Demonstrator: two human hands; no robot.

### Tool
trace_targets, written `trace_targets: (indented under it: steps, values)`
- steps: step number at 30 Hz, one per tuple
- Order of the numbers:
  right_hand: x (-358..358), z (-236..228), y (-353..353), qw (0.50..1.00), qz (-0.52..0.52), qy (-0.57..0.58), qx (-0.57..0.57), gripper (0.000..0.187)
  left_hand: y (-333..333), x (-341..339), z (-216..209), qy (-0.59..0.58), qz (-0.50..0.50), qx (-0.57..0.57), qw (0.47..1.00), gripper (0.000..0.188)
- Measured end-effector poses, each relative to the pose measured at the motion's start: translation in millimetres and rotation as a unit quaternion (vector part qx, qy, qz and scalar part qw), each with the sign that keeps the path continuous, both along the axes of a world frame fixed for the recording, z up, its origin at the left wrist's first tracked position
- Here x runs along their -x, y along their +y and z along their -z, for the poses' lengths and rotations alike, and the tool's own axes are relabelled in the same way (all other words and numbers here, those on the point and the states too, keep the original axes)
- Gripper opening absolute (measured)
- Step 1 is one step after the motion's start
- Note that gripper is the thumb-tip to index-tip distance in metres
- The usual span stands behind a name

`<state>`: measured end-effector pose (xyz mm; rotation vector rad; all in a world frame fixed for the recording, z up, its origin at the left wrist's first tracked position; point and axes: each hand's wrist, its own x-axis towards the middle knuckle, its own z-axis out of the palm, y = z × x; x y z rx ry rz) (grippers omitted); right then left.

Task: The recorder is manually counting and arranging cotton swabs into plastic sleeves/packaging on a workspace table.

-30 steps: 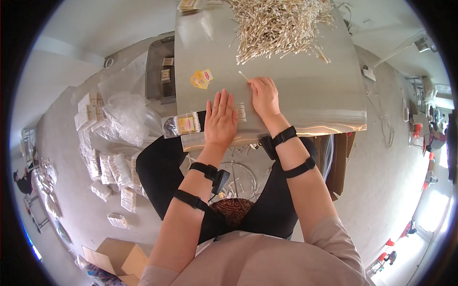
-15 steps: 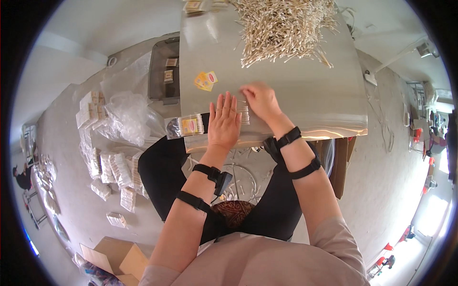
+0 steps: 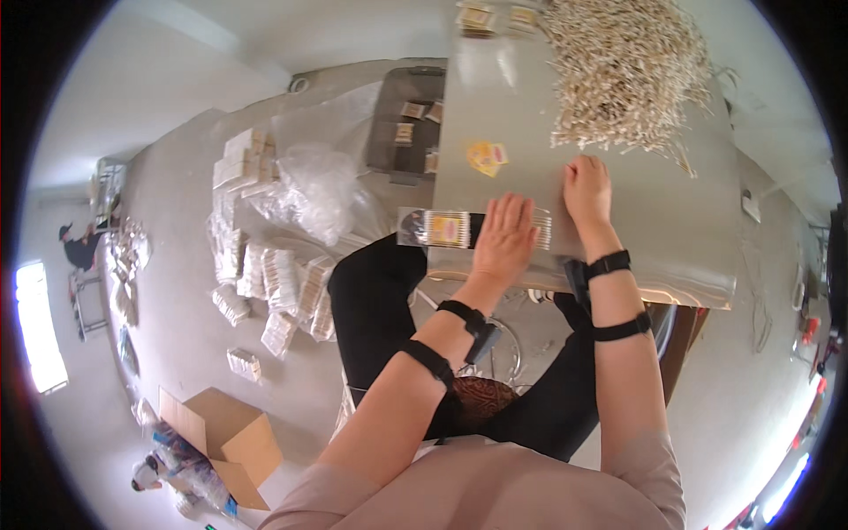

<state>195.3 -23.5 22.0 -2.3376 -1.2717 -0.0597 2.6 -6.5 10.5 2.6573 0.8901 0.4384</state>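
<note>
My left hand (image 3: 506,237) lies flat, fingers stretched out, over a row of cotton swabs (image 3: 542,230) near the table's front edge. The swab ends show past its right side. Left of it is a pack of cotton swabs (image 3: 448,229) with a yellow label, partly in a clear plastic bag (image 3: 410,226). A black strip (image 3: 477,227) shows between pack and hand. My right hand (image 3: 587,190) is closed, its fingers curled, over the table to the right of the row. Whatever it may hold is hidden. Several yellow cards (image 3: 486,157) lie beyond my left hand.
A large heap of loose cotton swabs (image 3: 627,79) covers the table's far right. Small packs (image 3: 477,18) sit at the far edge. A grey bin (image 3: 380,132) with several packs adjoins the table's left side. Bundled packs (image 3: 278,278) and an opened cardboard box (image 3: 231,428) are on the floor.
The view has turned, so the scene sits farther right in the picture. My right hand has moved a little away from the swab row, toward the heap. My left hand stays over the row.
</note>
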Motion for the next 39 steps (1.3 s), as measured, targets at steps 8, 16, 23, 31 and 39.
trace_targets:
  steps: [8, 16, 23, 31, 39]
  values:
    - [24.9, 0.8, -26.9, 0.998, 0.016, 0.05, -0.021, 0.002, 1.1, 5.1, 0.5, -0.074, -0.003, 0.013, 0.997, 0.047]
    - [31.3, 0.3, -23.5, 0.993, -0.089, 0.076, -0.018, 0.008, 0.5, 3.9, -0.3, -0.053, 0.002, 0.002, 0.999, 0.05]
    - [41.7, -9.0, -19.8, 0.979, -0.149, 0.139, 0.006, 0.009, 0.8, 4.1, 4.9, -0.033, 0.003, 0.011, 0.999, 0.054]
    - [51.0, -16.9, -33.6, 0.973, -0.168, 0.155, -0.019, 0.018, 0.7, 4.5, 0.6, 0.009, 0.004, -0.013, 1.0, 0.056]
    - [99.6, 2.2, -84.5, 0.989, -0.148, -0.004, 0.023, 0.057, -0.6, 3.2, 4.0, 0.008, 0.004, 0.029, 1.0, 0.054]
